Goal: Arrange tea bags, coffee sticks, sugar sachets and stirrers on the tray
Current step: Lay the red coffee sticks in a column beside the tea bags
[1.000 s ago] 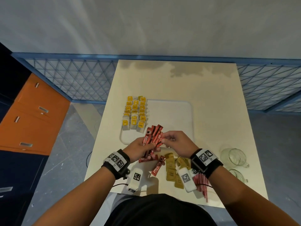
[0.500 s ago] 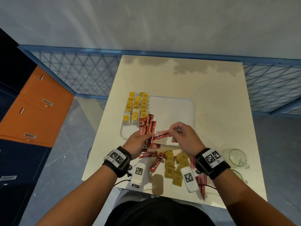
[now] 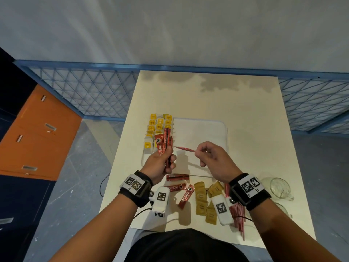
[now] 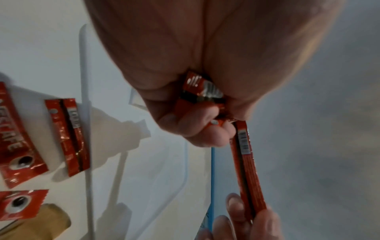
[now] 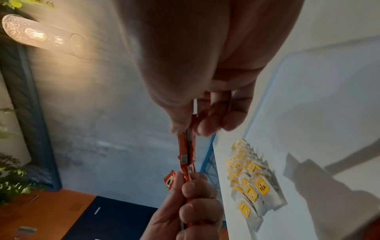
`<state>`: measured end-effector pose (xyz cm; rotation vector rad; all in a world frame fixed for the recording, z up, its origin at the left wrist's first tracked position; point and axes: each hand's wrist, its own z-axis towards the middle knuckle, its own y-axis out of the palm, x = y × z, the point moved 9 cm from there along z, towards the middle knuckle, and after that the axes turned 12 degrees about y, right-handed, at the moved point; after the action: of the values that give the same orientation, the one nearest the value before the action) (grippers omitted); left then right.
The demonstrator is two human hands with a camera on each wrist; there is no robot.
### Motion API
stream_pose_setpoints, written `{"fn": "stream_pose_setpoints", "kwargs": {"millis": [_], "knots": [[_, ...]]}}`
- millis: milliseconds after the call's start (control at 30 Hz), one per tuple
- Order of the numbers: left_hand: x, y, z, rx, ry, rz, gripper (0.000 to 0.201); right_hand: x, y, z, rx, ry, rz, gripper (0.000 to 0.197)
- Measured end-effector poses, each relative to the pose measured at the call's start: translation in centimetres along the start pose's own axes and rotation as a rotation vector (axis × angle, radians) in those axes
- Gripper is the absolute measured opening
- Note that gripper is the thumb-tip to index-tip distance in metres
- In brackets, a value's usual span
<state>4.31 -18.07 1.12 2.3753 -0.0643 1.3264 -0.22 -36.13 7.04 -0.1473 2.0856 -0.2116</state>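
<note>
1. Left hand (image 3: 160,163) gripping a bundle of red coffee sticks (image 3: 163,143), upright over the tray's near-left corner; count in bundle unclear, at least three.
2. Right hand (image 3: 213,159) pinching one single coffee stick (image 3: 184,149) by its end between thumb and fingertips (image 5: 205,128), stick roughly level, far end at the left hand's bundle.
3. White tray (image 3: 204,133) mid-bench (image 3: 245,110); tea bags (image 3: 157,127) with yellow tags in three columns on its left part, exact count unclear. Rest of tray surface bare.
4. Loose coffee sticks (image 3: 177,177) on bench near tray's front edge: three visible, two lying level, one slanted.
5. Gold sugar sachets (image 3: 201,199) piled just right of those; count unclear, some hidden by wrist camera.
6. Red stirrers (image 3: 239,214) in a bundle at the near-right, partly under the right wrist; too thin to count.
7. Two clear glass cups (image 3: 280,188) at bench's right edge, nearer one mostly hidden.
</note>
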Motion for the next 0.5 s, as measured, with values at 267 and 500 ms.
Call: {"fn": "stream_pose_setpoints", "kwargs": {"millis": [267,500], "knots": [[2.8,-0.9,2.0,-0.018,0.080,0.089,0.023,-1.7,1.0,1.3,-0.039,-0.080,-0.210,0.003],[3.8,-1.5,3.5,0.005,0.137,0.262,0.027,-2.8,1.8,3.1,-0.059,-0.135,-0.220,0.005]]}}
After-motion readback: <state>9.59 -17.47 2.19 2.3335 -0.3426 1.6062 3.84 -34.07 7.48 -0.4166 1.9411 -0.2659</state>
